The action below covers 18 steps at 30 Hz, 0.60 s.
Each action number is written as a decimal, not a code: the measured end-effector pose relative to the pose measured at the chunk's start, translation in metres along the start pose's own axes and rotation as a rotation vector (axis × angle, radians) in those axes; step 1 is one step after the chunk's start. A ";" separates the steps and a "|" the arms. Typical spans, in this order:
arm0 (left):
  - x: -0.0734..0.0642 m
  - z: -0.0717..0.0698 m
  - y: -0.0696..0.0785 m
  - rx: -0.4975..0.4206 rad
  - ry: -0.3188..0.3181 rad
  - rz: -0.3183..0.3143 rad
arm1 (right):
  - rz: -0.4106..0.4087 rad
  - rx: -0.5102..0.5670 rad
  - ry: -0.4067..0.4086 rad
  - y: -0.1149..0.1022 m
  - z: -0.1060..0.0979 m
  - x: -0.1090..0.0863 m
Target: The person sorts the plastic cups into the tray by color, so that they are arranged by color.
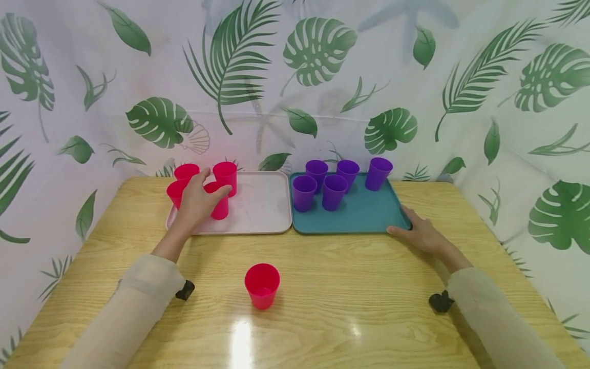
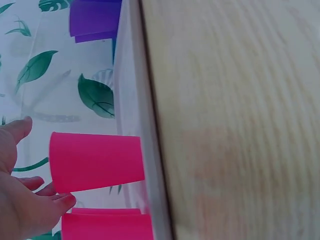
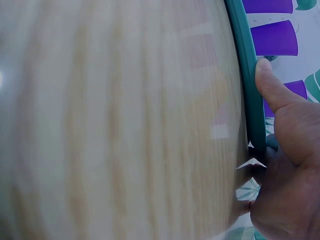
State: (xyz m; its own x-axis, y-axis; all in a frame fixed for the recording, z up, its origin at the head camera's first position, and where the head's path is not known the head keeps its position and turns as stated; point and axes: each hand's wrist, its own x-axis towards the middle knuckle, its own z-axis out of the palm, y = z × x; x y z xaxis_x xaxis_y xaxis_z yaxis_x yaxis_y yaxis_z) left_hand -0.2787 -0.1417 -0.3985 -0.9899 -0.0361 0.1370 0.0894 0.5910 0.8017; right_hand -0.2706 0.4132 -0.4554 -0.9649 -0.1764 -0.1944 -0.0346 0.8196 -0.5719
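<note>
My left hand (image 1: pixel 195 201) hovers among several red cups standing at the left end of a white tray (image 1: pixel 262 207). Its thumb and fingers are spread over the front right red cup (image 1: pixel 221 209). In the left wrist view the thumb stands apart from that cup (image 2: pixel 97 162), and the fingertips are right at its rim. My right hand (image 1: pixel 421 234) holds the front right corner of a teal tray (image 1: pixel 364 218). The thumb lies along the edge in the right wrist view, with the other fingers around the corner. Several purple cups (image 1: pixel 304 195) stand upright on the teal tray.
Another red cup (image 1: pixel 262 292) stands upright on the wooden table (image 1: pixel 341 287), in front of the white tray. Both trays lie side by side near the back edge, close to a leaf-patterned cloth (image 1: pixel 258 77). One purple cup (image 1: pixel 378 174) stands apart at the back right.
</note>
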 end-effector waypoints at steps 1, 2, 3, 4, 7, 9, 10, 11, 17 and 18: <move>0.000 -0.002 0.002 -0.002 0.008 0.010 | -0.003 0.004 -0.001 0.000 0.000 0.000; -0.001 -0.004 0.004 -0.004 0.020 0.020 | -0.007 0.005 -0.002 0.000 0.000 0.000; -0.002 -0.006 0.007 -0.008 0.034 0.035 | -0.009 0.004 -0.002 -0.001 0.000 0.000; -0.002 -0.009 0.010 -0.014 0.049 0.050 | -0.010 0.004 -0.002 -0.001 0.000 -0.001; -0.006 -0.017 0.017 -0.040 0.093 0.105 | -0.010 -0.001 -0.001 -0.002 0.000 -0.001; -0.008 -0.022 0.022 -0.058 0.115 0.142 | -0.008 -0.005 0.001 -0.002 -0.001 -0.001; -0.010 -0.024 0.024 -0.064 0.118 0.152 | -0.007 -0.007 0.003 -0.002 -0.001 -0.001; -0.012 -0.026 0.026 -0.070 0.119 0.163 | -0.006 -0.010 0.004 -0.002 -0.002 -0.001; -0.033 -0.033 0.040 -0.138 0.070 0.214 | -0.002 -0.005 -0.002 -0.002 -0.001 -0.001; -0.039 -0.034 0.042 -0.153 0.055 0.222 | -0.001 -0.002 -0.004 -0.001 -0.001 -0.001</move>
State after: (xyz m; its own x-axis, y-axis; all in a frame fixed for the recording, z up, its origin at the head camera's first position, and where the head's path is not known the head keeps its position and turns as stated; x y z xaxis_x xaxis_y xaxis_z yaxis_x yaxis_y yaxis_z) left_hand -0.2331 -0.1426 -0.3504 -0.9371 0.0349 0.3473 0.3234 0.4611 0.8263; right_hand -0.2696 0.4129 -0.4537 -0.9637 -0.1795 -0.1975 -0.0359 0.8203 -0.5707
